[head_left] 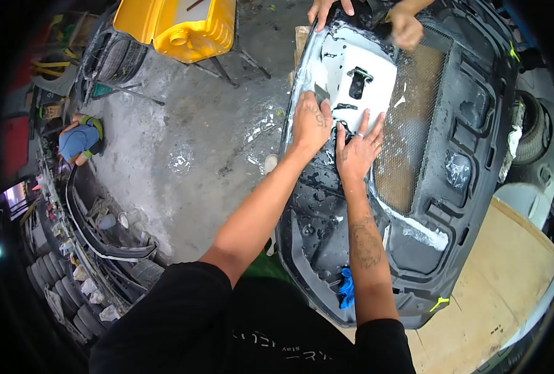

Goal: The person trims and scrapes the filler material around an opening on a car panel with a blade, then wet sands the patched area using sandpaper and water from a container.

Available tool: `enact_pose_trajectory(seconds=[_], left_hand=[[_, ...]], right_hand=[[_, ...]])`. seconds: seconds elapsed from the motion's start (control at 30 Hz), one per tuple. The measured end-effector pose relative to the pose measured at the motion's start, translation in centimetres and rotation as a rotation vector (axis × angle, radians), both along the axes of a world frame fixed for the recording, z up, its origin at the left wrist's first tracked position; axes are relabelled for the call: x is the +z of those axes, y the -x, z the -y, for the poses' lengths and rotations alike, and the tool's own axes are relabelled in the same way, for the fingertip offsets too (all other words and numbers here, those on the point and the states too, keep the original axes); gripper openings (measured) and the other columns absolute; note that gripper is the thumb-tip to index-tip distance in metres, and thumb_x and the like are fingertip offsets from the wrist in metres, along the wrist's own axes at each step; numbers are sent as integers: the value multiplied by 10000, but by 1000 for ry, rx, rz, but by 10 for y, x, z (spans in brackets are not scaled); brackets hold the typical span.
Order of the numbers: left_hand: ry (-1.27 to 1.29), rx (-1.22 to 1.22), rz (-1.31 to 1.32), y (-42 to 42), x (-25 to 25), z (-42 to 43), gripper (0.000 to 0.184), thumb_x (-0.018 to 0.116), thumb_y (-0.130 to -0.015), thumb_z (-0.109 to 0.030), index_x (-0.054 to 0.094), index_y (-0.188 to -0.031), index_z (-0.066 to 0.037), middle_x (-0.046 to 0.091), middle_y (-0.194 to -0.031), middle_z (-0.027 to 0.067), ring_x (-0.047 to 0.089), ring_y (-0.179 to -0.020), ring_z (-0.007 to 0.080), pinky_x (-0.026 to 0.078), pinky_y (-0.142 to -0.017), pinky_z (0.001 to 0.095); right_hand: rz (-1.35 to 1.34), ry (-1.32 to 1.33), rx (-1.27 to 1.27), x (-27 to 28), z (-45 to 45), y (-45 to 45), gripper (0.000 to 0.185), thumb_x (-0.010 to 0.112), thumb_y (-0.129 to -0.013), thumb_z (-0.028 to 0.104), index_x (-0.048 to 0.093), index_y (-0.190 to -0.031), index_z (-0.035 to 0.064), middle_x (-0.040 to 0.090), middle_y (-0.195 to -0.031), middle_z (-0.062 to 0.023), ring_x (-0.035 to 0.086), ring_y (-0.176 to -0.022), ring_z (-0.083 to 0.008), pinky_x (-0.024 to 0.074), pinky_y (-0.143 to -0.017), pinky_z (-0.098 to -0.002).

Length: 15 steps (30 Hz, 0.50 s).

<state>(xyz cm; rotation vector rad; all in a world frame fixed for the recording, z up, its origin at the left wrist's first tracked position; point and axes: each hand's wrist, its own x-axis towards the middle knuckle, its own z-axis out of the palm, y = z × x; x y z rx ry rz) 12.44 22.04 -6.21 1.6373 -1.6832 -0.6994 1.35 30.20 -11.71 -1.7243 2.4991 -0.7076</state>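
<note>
A large black panel (326,215) lies in front of me, with a white piece (376,68) and a wire mesh (411,124) on it. My left hand (312,121) is closed on a thin grey flat piece (321,93), held against the panel's left edge beside the white piece. Fingers spread, my right hand (357,154) rests on the lower end of the white piece and holds nothing. White smears mark the panel near the mesh. A co-worker's two hands touch the panel's far end, one of them blurred.
A yellow plastic container (196,37) stands on a metal stand at the upper left. Another person (80,140) is bent over at the far left. A blue cloth (346,288) lies on the panel, and cardboard (507,274) is at the right.
</note>
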Motion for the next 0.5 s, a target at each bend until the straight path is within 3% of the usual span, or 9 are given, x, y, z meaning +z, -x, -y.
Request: enact_pose_trajectory(seconds=[0.17,0.23,0.3,0.43,0.5], left_hand=[[76,-17,43,9,-8,4,155,597,-914,-53,569,-919,99,617,-967,340,605,-932,522,487,-825,551],[140,-24,77,10,-4,3,150,597,-913,-50,568,-903,97,619,-959,340,605,-916,525,486,-817,553],[22,-35,56,7,-5,-1,142,596,-914,-46,564,-878,88,620,-933,331,604,-888,529,483,-804,557],[137,-43,115,9,-6,8,140,602,-911,-50,568,-878,82,620,-916,326,605,-892,528,482,-801,551],[97,-81,105,5,-4,0,236,610,-936,-139,599,-949,97,639,-908,357,625,-903,550,496,-794,549]], right_hand=[[-3,39,-8,-5,-2,2,789,650,-960,517,334,-1606,191,222,-1673,-207,406,-1376,-478,414,-1035,-597],[-2,33,-17,-6,0,-2,787,647,-961,522,336,-1605,194,224,-1673,-207,408,-1373,-481,414,-1033,-595],[-9,40,-19,-7,-1,1,779,639,-964,529,342,-1601,195,221,-1675,-208,414,-1367,-486,412,-1029,-592],[-4,51,-11,-6,0,0,771,634,-970,526,350,-1598,181,220,-1677,-208,416,-1362,-484,411,-1027,-582],[-6,27,-10,-3,-1,1,760,626,-978,520,356,-1597,170,220,-1677,-207,406,-1367,-483,404,-1035,-574]])
